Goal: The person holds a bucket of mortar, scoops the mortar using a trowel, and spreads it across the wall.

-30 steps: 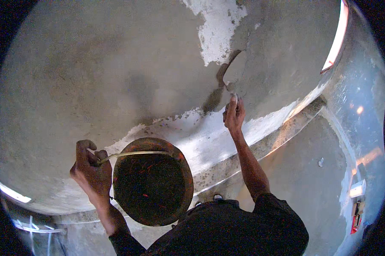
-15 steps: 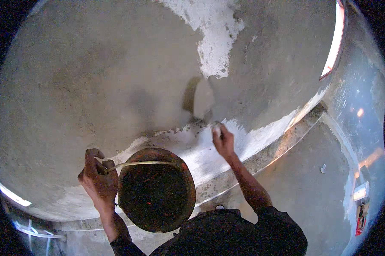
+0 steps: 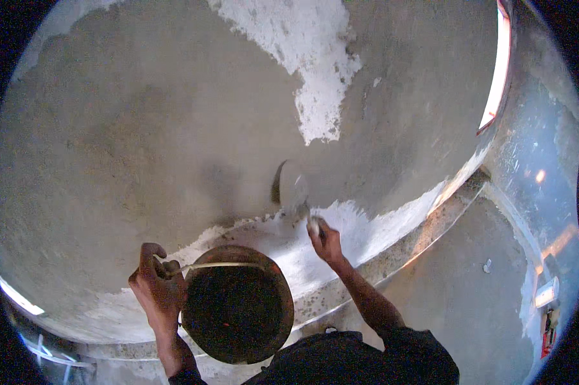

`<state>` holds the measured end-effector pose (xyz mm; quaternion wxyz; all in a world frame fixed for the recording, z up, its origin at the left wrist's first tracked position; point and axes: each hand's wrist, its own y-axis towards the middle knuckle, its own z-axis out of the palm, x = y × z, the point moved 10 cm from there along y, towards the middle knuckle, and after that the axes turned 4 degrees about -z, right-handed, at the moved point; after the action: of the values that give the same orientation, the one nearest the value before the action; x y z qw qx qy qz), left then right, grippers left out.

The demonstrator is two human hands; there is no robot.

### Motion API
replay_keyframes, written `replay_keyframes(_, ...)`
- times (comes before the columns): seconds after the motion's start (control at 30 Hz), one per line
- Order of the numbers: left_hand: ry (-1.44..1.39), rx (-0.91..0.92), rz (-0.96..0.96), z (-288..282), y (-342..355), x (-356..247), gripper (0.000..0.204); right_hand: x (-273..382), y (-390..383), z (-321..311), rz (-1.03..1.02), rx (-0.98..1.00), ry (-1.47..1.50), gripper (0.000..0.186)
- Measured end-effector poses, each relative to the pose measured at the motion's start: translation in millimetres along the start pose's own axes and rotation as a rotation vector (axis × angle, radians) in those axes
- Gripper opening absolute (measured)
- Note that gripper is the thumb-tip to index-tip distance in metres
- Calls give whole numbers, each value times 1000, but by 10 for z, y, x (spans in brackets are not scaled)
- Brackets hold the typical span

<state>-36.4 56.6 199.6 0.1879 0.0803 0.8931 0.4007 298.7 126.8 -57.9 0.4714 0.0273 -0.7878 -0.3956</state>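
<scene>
My left hand (image 3: 158,289) grips the pale handle (image 3: 216,264) of a dark, round bucket (image 3: 238,311), whose inside is too dark to make out. My right hand (image 3: 323,239) is closed on the handle of a trowel. The trowel's pale blade (image 3: 293,186) is blurred and lies against the grey plastered wall (image 3: 142,141), just above a white, unevenly edged band (image 3: 360,231). A ragged white patch (image 3: 315,77) shows higher on the wall, above the blade.
A narrow grey ledge (image 3: 418,237) curves along the bottom of the wall, beside a grey floor (image 3: 450,295). A bright opening (image 3: 495,70) is at the upper right. Small objects (image 3: 546,295) lie at the far right, and pale bars (image 3: 52,356) show at the lower left.
My right hand has swept the trowel down and to the left across the wall. My left hand and the bucket sit lower in the picture, as the whole view has shifted.
</scene>
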Motion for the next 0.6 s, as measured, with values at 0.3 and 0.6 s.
replay_keyframes(0.3,-302,571,297,564,-145,-22,6,271,-70,-411,184,177,127,29)
replay_keyframes(0.6,-1183,1243,-761,1333,-882,415,10,820,-15,-802,129,531,-36,27)
